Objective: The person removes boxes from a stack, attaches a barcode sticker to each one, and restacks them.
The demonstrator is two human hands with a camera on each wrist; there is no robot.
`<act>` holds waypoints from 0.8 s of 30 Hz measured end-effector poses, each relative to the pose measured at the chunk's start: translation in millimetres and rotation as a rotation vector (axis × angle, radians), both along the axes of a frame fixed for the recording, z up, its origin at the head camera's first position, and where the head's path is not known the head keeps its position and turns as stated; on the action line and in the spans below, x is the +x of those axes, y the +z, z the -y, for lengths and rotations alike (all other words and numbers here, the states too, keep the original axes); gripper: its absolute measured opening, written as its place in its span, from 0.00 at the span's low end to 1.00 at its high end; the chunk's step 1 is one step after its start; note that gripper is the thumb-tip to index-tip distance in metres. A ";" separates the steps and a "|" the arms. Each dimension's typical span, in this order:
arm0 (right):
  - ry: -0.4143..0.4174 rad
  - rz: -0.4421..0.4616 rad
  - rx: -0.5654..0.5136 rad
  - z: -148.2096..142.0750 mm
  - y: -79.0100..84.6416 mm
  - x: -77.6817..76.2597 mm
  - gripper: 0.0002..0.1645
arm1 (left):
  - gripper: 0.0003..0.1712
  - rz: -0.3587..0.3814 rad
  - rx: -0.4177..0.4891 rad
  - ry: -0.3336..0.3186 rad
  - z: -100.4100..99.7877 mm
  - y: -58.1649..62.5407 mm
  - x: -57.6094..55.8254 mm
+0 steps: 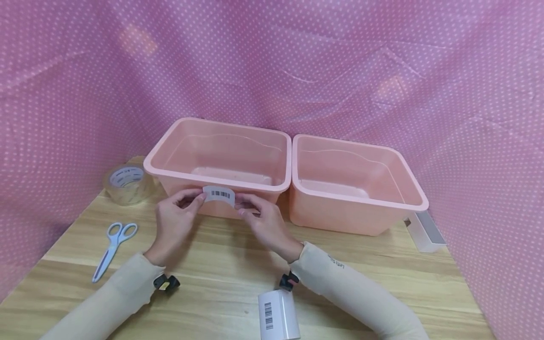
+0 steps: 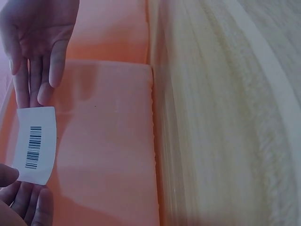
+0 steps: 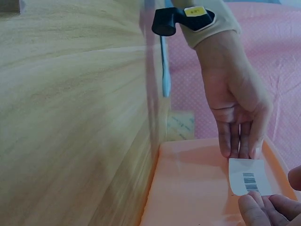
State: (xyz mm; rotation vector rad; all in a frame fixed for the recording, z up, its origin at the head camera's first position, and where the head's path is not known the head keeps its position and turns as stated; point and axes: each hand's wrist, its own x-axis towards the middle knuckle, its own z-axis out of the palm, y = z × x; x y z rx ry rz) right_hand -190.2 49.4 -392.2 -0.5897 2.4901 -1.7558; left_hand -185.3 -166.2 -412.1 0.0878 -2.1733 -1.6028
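A white barcode label, slightly bowed, is stretched between both hands in front of the left pink bin, just under its rim. My left hand pinches the label's left end, its thumb at the corner in the left wrist view. At the other end my right hand holds the label by its edge, fingertips overlapping it in the right wrist view. Its barcode faces outward, away from the bin's front wall. A roll of barcode labels stands near the table's front, below the right wrist.
A second pink bin stands beside the first on the right. Blue scissors and a roll of clear tape lie at the left. A white box is at the right edge. Pink dotted cloth encloses the wooden table.
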 end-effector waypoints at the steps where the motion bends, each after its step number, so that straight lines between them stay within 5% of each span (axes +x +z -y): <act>1: -0.001 -0.002 0.000 0.2 -0.1 0.1 0.20 | 0.11 -0.004 -0.004 -0.001 -0.1 -0.1 -0.1; 13: -0.029 0.000 0.012 1.3 -1.1 3.8 0.19 | 0.13 0.019 -0.104 -0.016 3.4 -2.0 2.1; 24: -0.033 0.114 -0.094 2.6 -3.7 10.6 0.22 | 0.12 -0.013 -0.059 -0.007 1.2 -3.2 1.5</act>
